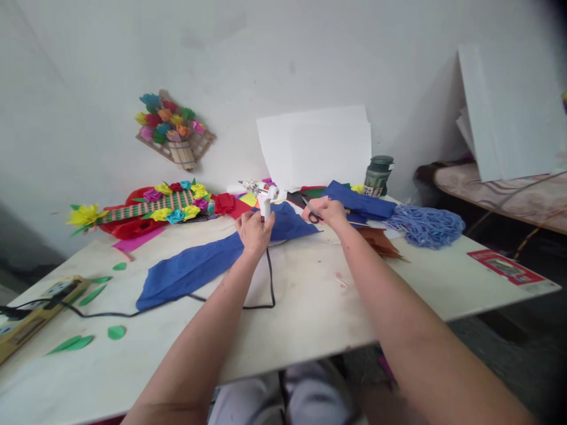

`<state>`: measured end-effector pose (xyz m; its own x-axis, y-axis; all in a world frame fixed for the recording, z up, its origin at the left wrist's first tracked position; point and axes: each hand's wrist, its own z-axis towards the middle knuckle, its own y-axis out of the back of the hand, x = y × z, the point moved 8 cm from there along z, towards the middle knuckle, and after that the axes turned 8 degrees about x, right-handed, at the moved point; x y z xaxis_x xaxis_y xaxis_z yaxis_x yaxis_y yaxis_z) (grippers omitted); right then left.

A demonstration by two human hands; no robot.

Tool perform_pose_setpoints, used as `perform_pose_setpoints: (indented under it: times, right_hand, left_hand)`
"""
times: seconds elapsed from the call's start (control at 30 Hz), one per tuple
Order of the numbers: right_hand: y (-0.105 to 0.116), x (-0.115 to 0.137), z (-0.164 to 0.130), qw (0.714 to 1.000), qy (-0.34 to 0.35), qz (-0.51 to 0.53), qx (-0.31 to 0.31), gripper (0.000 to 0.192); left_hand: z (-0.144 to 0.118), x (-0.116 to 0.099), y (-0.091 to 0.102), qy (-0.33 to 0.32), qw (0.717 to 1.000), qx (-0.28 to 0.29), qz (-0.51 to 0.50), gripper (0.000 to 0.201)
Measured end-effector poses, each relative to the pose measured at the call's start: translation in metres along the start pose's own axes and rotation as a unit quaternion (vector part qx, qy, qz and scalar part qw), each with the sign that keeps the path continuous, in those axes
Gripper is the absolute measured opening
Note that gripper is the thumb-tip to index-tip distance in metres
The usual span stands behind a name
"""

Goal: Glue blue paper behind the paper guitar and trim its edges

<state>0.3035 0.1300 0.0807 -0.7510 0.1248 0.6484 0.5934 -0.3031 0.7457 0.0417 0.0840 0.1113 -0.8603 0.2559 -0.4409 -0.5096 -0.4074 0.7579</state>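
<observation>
1. White table point(310, 321): its bare front area lay nearest the person. At the left, a power strip point(42, 316) and several green paper leaves point(116, 332) lay on it.
2. Black cord point(271, 277): it ran from the power strip, along the edge of a long blue sheet point(186, 268), and up towards the left hand.
3. Left hand point(256, 232): the fingers were wrapped round the lower handle of a white glue gun point(264, 203). The glue gun stood roughly upright in the grip, nozzle to the left, in front of the blue sheet.
4. Right hand point(333, 211): the fingers were narrowed at a pair of scissors point(309, 206) and a piece of pink paper point(321, 203). Which of the two they held could not be told.
5. Step in hand: judged to be handling of the tools, with the glue gun under control at the left and the scissors at the right. The next move called for a steady left grip, the nozzle kept off the blue sheet, and slack in the cord.
6. Right side: brown paper point(378, 242) and blue yarn point(432, 226) lay beyond the right forearm.
7. Rear: paper flowers point(176, 215) lay at the left, and a jar point(378, 177) stood at the right. A flower basket point(182, 154) hung on the wall.
</observation>
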Motion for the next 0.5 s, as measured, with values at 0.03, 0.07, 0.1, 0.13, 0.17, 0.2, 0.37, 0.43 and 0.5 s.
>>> perform_pose_setpoints:
  times: [0.03, 0.07, 0.1, 0.13, 0.17, 0.2, 0.37, 0.43, 0.5]
  right_hand:
    - [-0.003, -0.002, 0.001, 1.000, -0.003, -0.028, 0.009, 0.023]
    - [-0.007, -0.002, 0.001, 0.999, -0.002, -0.049, 0.016, 0.023]
    - [-0.010, 0.000, 0.001, 0.998, 0.004, -0.064, 0.023, 0.024]
    - [-0.014, 0.003, 0.000, 0.997, 0.012, -0.076, 0.030, 0.025]
    - [-0.018, 0.006, 0.000, 0.995, 0.019, -0.086, 0.038, 0.025]
    - [-0.023, 0.011, 0.000, 0.994, 0.027, -0.095, 0.047, 0.025]
    - [-0.045, 0.032, 0.002, 0.990, 0.043, -0.103, 0.090, 0.030]
    - [-0.054, 0.036, 0.005, 0.988, 0.022, -0.113, 0.105, 0.032]
    - [-0.064, 0.041, 0.009, 0.985, 0.010, -0.117, 0.125, 0.033]
  left_hand:
    - [0.000, -0.001, -0.002, 0.001, 1.000, 0.001, 0.000, 0.037]
    - [0.000, -0.001, -0.004, 0.003, 1.000, 0.004, 0.002, 0.037]
    - [0.001, -0.002, -0.006, 0.005, 1.000, 0.010, 0.006, 0.036]
    - [0.001, -0.002, -0.008, 0.006, 1.000, 0.017, 0.011, 0.036]
    - [0.002, -0.002, -0.010, 0.007, 1.000, 0.025, 0.016, 0.035]
    - [0.002, -0.001, -0.011, 0.008, 0.999, 0.032, 0.020, 0.034]
    - [0.006, 0.011, -0.012, 0.030, 0.998, 0.046, 0.015, 0.033]
    - [0.006, 0.016, -0.009, 0.042, 0.998, 0.043, 0.016, 0.033]
    - [0.006, 0.020, -0.007, 0.052, 0.998, 0.040, 0.018, 0.033]
